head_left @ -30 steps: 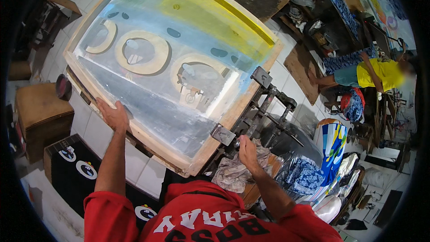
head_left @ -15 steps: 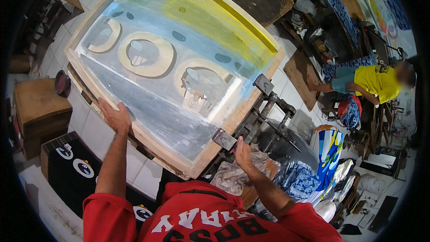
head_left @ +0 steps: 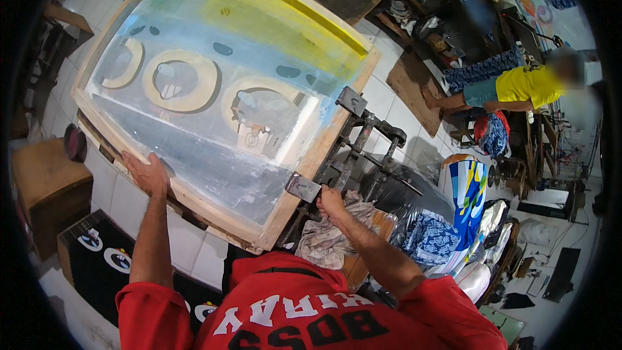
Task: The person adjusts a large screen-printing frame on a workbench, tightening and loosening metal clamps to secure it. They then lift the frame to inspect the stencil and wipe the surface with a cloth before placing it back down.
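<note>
A large wooden-framed printing screen point(head_left: 204, 189) lies tilted in front of me, its mesh stained yellow and blue. Pale ring shapes show through the mesh. On the frame's near left rail, my left hand point(head_left: 149, 175) grips the wood, thumb on the inner side and fingers along the rail. Two metal clamp plates hold the right rail, a far clamp plate point(head_left: 351, 100) and a near clamp plate point(head_left: 302, 187). My right hand point(head_left: 332, 205) is closed at the outer end of the near clamp; the part inside its fingers is hidden.
Black fabric with printed eye shapes point(head_left: 87, 279) lies at lower left, below a brown box point(head_left: 52, 178). A crumpled rag point(head_left: 327, 240) and plastic-wrapped patterned cloth point(head_left: 431, 240) are beside my right arm. A person in a yellow shirt point(head_left: 528, 84) sits at right.
The whole view has shifted, so the screen and surroundings appear farther left. My right hand's fingers have curled in closer at the near clamp. My left hand stays on the same rail.
</note>
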Tool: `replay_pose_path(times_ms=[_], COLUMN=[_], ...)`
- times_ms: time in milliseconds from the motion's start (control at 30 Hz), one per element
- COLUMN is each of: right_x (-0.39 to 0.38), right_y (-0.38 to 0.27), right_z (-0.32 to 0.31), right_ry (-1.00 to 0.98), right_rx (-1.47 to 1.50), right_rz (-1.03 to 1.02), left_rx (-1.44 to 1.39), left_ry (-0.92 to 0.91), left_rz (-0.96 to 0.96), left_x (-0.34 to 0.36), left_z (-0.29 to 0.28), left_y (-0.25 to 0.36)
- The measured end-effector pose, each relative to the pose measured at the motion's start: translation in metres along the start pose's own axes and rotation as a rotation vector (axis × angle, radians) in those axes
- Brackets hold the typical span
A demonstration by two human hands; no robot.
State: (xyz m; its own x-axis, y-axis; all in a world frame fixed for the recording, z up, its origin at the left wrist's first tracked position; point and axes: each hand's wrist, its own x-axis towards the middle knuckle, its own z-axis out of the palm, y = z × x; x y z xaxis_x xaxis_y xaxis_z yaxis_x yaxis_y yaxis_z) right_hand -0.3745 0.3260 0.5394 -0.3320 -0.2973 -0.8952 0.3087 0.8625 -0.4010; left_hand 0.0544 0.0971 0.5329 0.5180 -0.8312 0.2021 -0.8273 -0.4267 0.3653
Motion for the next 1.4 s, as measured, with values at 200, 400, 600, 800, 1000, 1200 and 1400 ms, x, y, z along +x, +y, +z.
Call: replay_pose_path(times_ms=[200, 400, 600, 800, 1000, 1200, 1400], right_x=[-0.022, 0.003, 0.091, 0.103, 0.133, 0.158, 0.149], right_y=[-0.023, -0.117, -0.177, -0.176, -0.178, -0.176, -0.192], right_z=[-0.015, -0.066, -0.091, -0.097, -0.092, -0.086, -0.088], right_ry=[0.314, 0.638, 0.639, 0.558, 0.689, 0.73, 0.726], right_rx=[-0.626, -0.274, -0.534, -0.42, -0.51, -0.284, -0.233], right_rz=[-0.706, -1.11, -1.056, -1.071, -1.074, -1.018, -0.588], left_rx=[-0.041, -0.008, -0.087, -0.092, -0.105, -0.032, -0.02], left_ry=[-0.039, 0.009, 0.078, 0.058, 0.012, -0.06, -0.035], left_rz=[-0.007, 0.05, 0.115, 0.098, 0.052, 0.046, 0.08], left_x=[0.0, 0.009, 0.016, 0.013, 0.006, 0.004, 0.007], left_z=[0.0, 0.032, 0.052, 0.037, 0.028, 0.018, 0.013], left_y=[0.0, -0.039, -0.061, -0.044, -0.034, -0.031, -0.019])
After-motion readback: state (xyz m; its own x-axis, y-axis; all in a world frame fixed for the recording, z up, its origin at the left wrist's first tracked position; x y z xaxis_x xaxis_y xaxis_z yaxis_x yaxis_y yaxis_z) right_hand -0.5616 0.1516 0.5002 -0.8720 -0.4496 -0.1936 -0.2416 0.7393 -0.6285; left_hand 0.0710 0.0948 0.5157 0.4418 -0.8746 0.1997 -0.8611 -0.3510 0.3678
